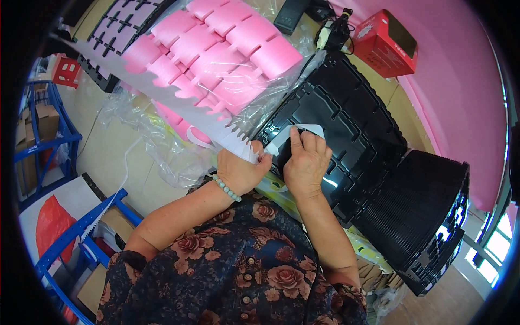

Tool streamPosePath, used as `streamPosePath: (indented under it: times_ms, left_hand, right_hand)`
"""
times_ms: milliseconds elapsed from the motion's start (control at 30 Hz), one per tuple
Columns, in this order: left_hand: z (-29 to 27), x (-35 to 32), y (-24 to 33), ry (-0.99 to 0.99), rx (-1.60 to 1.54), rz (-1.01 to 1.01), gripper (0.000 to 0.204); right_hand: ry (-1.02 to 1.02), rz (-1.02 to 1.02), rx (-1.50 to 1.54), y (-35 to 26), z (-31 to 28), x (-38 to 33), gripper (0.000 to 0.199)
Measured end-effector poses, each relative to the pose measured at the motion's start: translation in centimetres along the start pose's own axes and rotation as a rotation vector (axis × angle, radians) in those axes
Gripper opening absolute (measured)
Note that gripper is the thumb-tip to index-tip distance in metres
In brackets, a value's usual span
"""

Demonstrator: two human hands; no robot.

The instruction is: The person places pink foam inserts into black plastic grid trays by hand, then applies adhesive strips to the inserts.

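Observation:
My left hand, with a beaded bracelet at the wrist, is closed on the narrow end of a long white notched strip. From there the strip, with its comb-like edge, stretches toward the upper left over pink foam pieces. My right hand has its fingers curled together over a small white paper-like piece, at the black plastic tray. Part of that piece is hidden under the fingers. Between the two hands a small white tab shows.
Pink foam pieces lie in clear plastic film at the upper left. To the right stands a stack of black trays. Behind are a red box and a bundled black cable. Blue racks stand at the left.

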State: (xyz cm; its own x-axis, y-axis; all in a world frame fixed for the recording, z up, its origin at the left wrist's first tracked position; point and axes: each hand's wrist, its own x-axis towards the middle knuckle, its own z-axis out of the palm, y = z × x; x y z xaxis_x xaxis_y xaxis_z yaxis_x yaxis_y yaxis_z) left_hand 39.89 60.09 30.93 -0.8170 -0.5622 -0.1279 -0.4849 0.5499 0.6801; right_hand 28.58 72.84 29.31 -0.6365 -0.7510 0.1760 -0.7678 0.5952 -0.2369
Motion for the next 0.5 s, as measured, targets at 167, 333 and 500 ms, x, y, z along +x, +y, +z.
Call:
streamPosePath:
  times_ms: [167,333,500]
  left_hand:
    - [-2.1,-2.1,0.7,-0.13,-0.115,0.212,0.024]
    - [-4.5,-2.9,0.6,-0.35,-0.149,0.394,0.025]
    - [-5.4,-1.7,0.5,-0.404,-0.362,0.064,0.025]
  right_hand:
    - [0.192,0.046,0.08,0.4,-3.9,-0.3,0.05]
    - [0.013,-0.08,0.232,1.0,-6.5,-1.7,0.043]
    - [-0.35,0.228,1.07,-1.0,-6.7,-4.4,0.03]
